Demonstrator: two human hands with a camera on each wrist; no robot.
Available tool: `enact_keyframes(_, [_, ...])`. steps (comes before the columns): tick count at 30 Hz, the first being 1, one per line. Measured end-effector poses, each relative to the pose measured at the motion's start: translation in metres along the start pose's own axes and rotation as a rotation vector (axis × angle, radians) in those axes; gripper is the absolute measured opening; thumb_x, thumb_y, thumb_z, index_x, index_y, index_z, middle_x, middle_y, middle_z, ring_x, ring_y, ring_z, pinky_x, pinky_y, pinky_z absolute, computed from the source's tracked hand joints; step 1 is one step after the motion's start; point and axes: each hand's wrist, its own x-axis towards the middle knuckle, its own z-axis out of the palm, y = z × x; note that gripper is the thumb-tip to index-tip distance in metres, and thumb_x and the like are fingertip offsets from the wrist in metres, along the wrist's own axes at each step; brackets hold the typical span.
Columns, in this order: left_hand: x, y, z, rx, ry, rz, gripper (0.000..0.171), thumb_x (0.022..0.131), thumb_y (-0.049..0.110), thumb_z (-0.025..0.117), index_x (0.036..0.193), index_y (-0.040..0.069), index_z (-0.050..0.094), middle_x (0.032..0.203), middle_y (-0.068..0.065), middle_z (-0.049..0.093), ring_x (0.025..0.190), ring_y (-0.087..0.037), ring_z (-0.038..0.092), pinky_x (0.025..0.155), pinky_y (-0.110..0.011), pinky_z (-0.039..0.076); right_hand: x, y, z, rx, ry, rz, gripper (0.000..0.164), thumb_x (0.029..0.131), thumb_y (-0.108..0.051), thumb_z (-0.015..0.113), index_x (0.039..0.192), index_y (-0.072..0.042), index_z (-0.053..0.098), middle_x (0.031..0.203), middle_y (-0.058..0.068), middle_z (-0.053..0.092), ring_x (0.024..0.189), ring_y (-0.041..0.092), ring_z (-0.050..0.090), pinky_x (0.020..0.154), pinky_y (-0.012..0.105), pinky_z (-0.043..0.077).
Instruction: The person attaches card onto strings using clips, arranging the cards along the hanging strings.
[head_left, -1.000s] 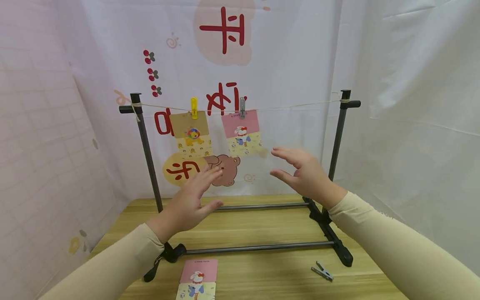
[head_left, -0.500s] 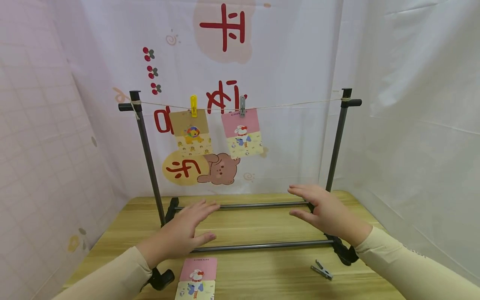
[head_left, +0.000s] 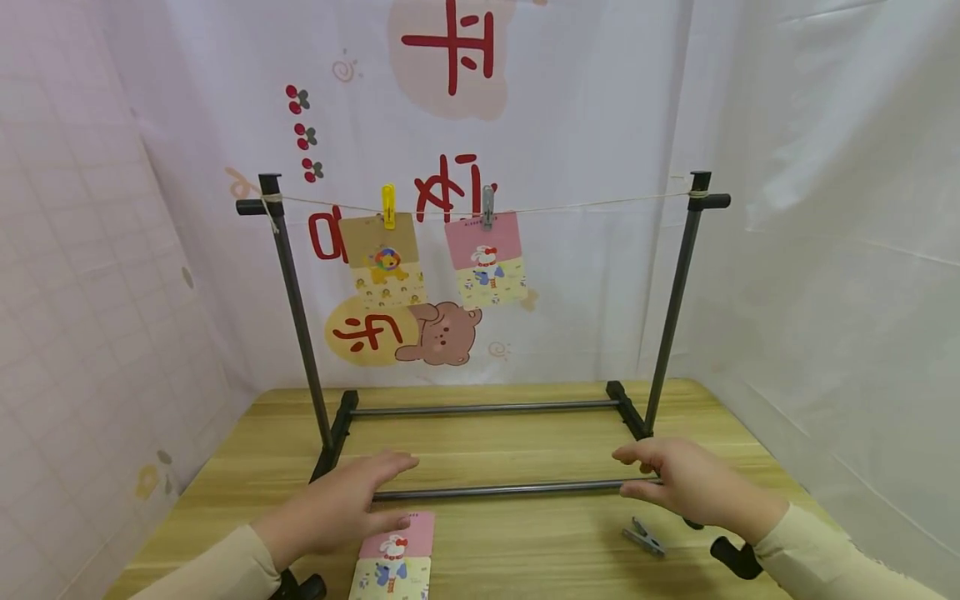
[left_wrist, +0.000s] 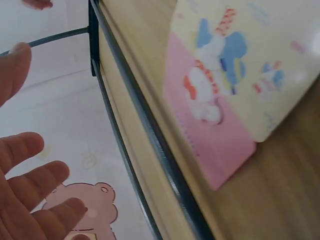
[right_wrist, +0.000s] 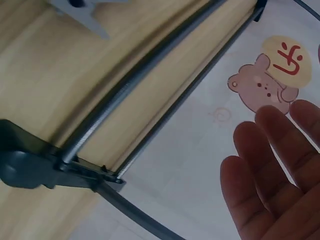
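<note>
My left hand [head_left: 333, 508] is held over the table's left side with fingers extended and nothing in it. Just below and beside it lies a pink and yellow rabbit card [head_left: 393, 567], seen large in the left wrist view. On the right, my right hand [head_left: 693, 483] hovers by the rack's right foot, fingers spread and holding nothing. Left of and below that hand, a grey clothespin [head_left: 643, 537] rests on the table. Two cards hang from the string: a brown lion card [head_left: 384, 262] under a yellow clothespin [head_left: 388, 207], and a pink rabbit card [head_left: 487, 260] under a grey clothespin [head_left: 488, 208].
A dark metal rack [head_left: 300, 325] stands on the wooden table [head_left: 525, 542], with two low crossbars [head_left: 517, 489] near the surface. A thin string [head_left: 600, 205] spans its posts. Behind hangs a white printed cloth [head_left: 577, 108].
Both hands have come down from near the hanging cards toward the table, the right one also moving rightward and the left one slightly leftward. The cards and clothespins stay in place.
</note>
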Motion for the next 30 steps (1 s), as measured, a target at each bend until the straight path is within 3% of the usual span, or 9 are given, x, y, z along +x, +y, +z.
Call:
enact_keyframes(5, [-0.009, -0.008, 0.007, -0.012, -0.032, -0.014, 0.078, 0.094, 0.059, 0.073, 0.153, 0.013, 0.053, 0.155, -0.007, 0.056, 0.143, -0.033, 0.054, 0.113, -0.06, 0.046, -0.009, 0.012, 0.013, 0.071, -0.092, 0.04, 0.049, 0.093, -0.044, 0.078, 0.124, -0.007, 0.074, 0.112, 0.003, 0.079, 0.083, -0.003, 0.066, 0.068, 0.025, 0.056])
enact_keyframes(8, [-0.015, -0.011, 0.01, 0.009, -0.039, -0.008, 0.077, 0.092, 0.054, 0.077, 0.151, 0.009, 0.054, 0.153, -0.01, 0.058, 0.14, -0.034, 0.057, 0.111, -0.06, 0.048, -0.014, 0.019, 0.02, 0.05, -0.131, 0.052, 0.045, 0.091, -0.043, 0.081, 0.119, -0.007, 0.076, 0.1, -0.006, 0.077, 0.078, -0.006, 0.061, 0.064, 0.024, 0.053])
enact_keyframes(12, [-0.021, -0.013, 0.014, -0.004, -0.087, -0.06, 0.078, 0.088, 0.053, 0.082, 0.149, 0.011, 0.057, 0.152, -0.011, 0.059, 0.138, -0.037, 0.058, 0.108, -0.064, 0.048, -0.019, 0.024, 0.028, 0.054, -0.18, 0.088, 0.037, 0.091, -0.039, 0.082, 0.113, -0.009, 0.076, 0.084, -0.017, 0.067, 0.069, -0.006, 0.054, 0.06, 0.024, 0.048])
enact_keyframes(18, [-0.028, -0.018, 0.019, -0.015, -0.123, -0.121, 0.08, 0.084, 0.055, 0.085, 0.146, 0.012, 0.059, 0.149, -0.008, 0.062, 0.134, -0.034, 0.061, 0.107, -0.064, 0.049, -0.025, 0.028, 0.039, 0.036, -0.195, 0.099, 0.029, 0.087, -0.035, 0.086, 0.101, -0.014, 0.073, 0.073, -0.02, 0.056, 0.063, -0.005, 0.047, 0.057, 0.022, 0.042])
enact_keyframes(23, [-0.03, -0.021, 0.023, -0.018, -0.135, -0.134, 0.079, 0.083, 0.053, 0.086, 0.147, 0.015, 0.059, 0.147, -0.002, 0.062, 0.13, -0.028, 0.062, 0.106, -0.061, 0.05, -0.026, 0.031, 0.043, 0.035, -0.195, 0.103, 0.029, 0.085, -0.032, 0.088, 0.101, -0.014, 0.072, 0.073, -0.019, 0.055, 0.064, -0.005, 0.046, 0.057, 0.023, 0.042])
enact_keyframes(30, [-0.029, -0.027, 0.029, -0.017, -0.188, -0.166, 0.081, 0.082, 0.048, 0.088, 0.15, 0.016, 0.057, 0.154, -0.004, 0.056, 0.132, -0.028, 0.06, 0.108, -0.062, 0.049, -0.026, 0.032, 0.049, 0.035, -0.207, 0.09, 0.024, 0.079, -0.023, 0.088, 0.098, -0.016, 0.072, 0.071, -0.019, 0.051, 0.063, -0.004, 0.044, 0.057, 0.022, 0.04])
